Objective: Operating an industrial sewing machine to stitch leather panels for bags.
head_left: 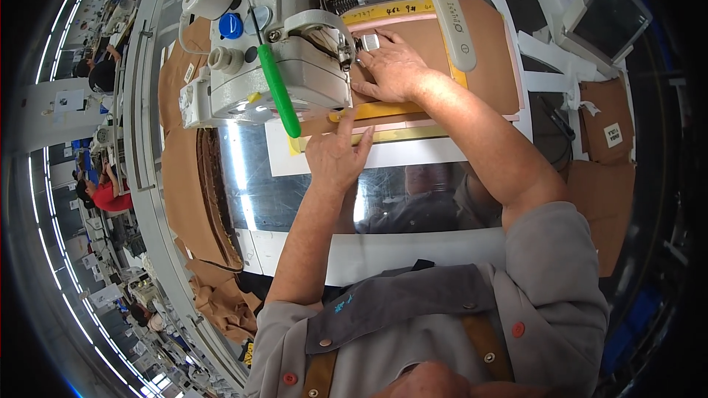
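My right hand lies with fingers spread on a brown fabric panel, just right of the needle area of a white sewing machine. A small white printed piece is by its fingers. My left hand is in front of the needle, index finger stretched out at the near yellow strip and thumb apart. Yellow strips with pink edging frame part of the panel, and a white sheet lies beneath. Neither hand grips anything that shows. The machine head hides what lies under it.
A green-handled screwdriver rests on the machine head. A white wand-shaped lamp hangs over the panel. Brown fabric is stacked at the left, with more pieces at the right. A monitor stands far right. Other people sit in the left background.
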`<state>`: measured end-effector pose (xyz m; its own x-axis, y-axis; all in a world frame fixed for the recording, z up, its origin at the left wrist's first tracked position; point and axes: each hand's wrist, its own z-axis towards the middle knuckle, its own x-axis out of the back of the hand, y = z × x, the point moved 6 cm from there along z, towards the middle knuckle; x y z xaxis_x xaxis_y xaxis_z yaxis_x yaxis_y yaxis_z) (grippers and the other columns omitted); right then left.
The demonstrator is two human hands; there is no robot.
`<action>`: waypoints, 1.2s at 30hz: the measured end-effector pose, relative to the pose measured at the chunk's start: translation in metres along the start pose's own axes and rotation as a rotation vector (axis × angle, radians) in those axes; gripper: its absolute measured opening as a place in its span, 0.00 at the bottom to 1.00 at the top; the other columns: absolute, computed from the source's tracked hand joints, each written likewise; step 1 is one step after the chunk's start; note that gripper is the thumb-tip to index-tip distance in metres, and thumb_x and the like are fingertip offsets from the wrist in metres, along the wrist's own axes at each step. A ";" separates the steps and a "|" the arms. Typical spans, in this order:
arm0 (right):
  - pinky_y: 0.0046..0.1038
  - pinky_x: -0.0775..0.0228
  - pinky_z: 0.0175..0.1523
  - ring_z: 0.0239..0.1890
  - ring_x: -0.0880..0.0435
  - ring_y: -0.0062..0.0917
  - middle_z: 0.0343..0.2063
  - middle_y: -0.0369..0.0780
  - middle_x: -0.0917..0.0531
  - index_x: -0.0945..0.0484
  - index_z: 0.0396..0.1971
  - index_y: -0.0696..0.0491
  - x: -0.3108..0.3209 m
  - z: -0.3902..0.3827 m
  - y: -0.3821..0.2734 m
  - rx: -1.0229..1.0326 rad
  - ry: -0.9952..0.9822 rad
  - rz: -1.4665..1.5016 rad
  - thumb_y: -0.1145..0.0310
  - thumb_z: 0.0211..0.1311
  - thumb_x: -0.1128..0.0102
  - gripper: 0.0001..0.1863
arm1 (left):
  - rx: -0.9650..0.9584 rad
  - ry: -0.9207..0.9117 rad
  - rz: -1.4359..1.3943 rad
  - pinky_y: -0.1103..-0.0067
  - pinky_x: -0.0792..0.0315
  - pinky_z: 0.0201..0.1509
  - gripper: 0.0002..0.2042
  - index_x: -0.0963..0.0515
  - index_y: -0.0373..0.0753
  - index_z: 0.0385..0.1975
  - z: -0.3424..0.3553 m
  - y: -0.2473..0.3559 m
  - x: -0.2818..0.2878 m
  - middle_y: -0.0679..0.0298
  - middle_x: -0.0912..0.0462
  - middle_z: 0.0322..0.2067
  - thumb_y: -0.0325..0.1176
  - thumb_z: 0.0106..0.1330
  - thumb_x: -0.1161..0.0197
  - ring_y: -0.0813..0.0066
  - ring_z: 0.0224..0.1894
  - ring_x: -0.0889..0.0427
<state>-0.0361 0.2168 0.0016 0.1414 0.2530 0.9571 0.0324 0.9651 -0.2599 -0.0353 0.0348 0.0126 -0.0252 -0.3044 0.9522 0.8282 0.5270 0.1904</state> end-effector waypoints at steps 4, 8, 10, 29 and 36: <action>0.41 0.59 0.80 0.66 0.27 0.37 0.48 0.45 0.14 0.23 0.58 0.56 -0.001 0.001 -0.001 0.004 0.005 0.010 0.40 0.70 0.50 0.34 | 0.200 0.038 -0.132 0.71 0.31 0.24 0.18 0.16 0.44 0.49 0.005 -0.023 0.000 0.67 0.26 0.14 0.48 0.66 0.30 0.69 0.16 0.25; 0.40 0.57 0.80 0.69 0.31 0.37 0.55 0.45 0.17 0.25 0.62 0.55 -0.008 -0.006 0.010 -0.012 0.093 0.015 0.40 0.69 0.49 0.35 | 0.452 -0.098 -0.159 0.67 0.25 0.38 0.19 0.14 0.39 0.41 0.009 -0.013 -0.004 0.61 0.15 0.24 0.49 0.63 0.28 0.59 0.30 0.15; 0.40 0.57 0.80 0.71 0.33 0.36 0.58 0.45 0.19 0.26 0.63 0.55 -0.006 -0.002 0.003 0.003 0.133 0.027 0.40 0.69 0.49 0.36 | 0.317 0.135 -0.169 0.71 0.24 0.42 0.17 0.16 0.36 0.43 0.010 -0.021 -0.005 0.63 0.16 0.26 0.41 0.62 0.26 0.67 0.33 0.16; 0.38 0.61 0.82 0.76 0.41 0.32 0.67 0.44 0.27 0.30 0.68 0.56 -0.004 -0.001 0.001 -0.005 0.037 -0.032 0.37 0.66 0.49 0.42 | 0.453 0.240 -0.682 0.76 0.27 0.59 0.16 0.20 0.30 0.48 0.012 -0.040 -0.041 0.59 0.16 0.48 0.25 0.62 0.27 0.72 0.51 0.18; 0.39 0.60 0.82 0.75 0.40 0.32 0.67 0.44 0.27 0.30 0.67 0.56 -0.001 -0.001 0.000 -0.014 0.016 -0.020 0.40 0.66 0.47 0.40 | 0.479 0.210 -0.671 0.75 0.28 0.61 0.17 0.20 0.30 0.48 0.012 -0.035 -0.039 0.58 0.16 0.49 0.28 0.62 0.26 0.72 0.51 0.19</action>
<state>-0.0353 0.2160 0.0003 0.1562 0.2322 0.9601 0.0495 0.9689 -0.2424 -0.0700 0.0372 -0.0284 -0.2828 -0.7884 0.5463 0.3474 0.4467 0.8245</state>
